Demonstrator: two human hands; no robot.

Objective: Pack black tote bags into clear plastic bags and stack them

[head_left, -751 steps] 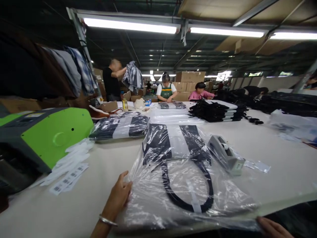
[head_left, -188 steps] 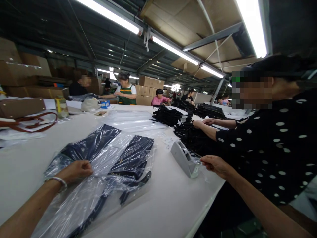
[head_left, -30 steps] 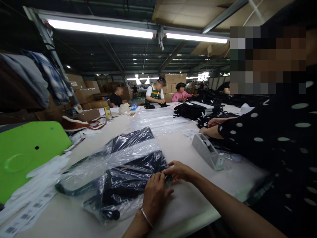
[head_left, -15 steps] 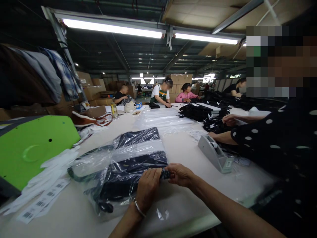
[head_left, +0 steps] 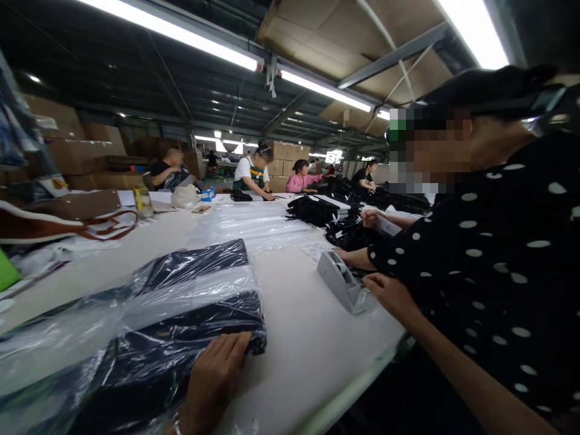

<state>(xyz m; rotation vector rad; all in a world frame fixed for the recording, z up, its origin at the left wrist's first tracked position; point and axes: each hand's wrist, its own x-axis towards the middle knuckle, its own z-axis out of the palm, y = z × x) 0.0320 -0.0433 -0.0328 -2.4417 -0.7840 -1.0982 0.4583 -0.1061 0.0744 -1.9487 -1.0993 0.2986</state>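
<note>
1. Left hand [head_left: 217, 371]: thumb hidden; bracelet [head_left: 176, 424] cut off by lower edge.
2. Plastic-wrapped dark bundle [head_left: 181, 329]: truncated by left and lower edges.
3. Right hand [head_left: 393, 296]: contact with tape dispenser [head_left: 339, 283] indeterminable.
4. Green panel [head_left: 6, 272]: mostly beyond left edge.
5. White labels [head_left: 313, 251]: print illegible.

Pale tabletop [head_left: 299, 338] stretching into the distance. At near left lies a clear plastic bag [head_left: 188, 287] holding a dark folded item [head_left: 199, 320]. To its right stands a gray tape dispenser [head_left: 339, 281]; farther back, flat clear plastic sheets [head_left: 247, 219] lie beside stacked black goods [head_left: 312, 211].
</note>
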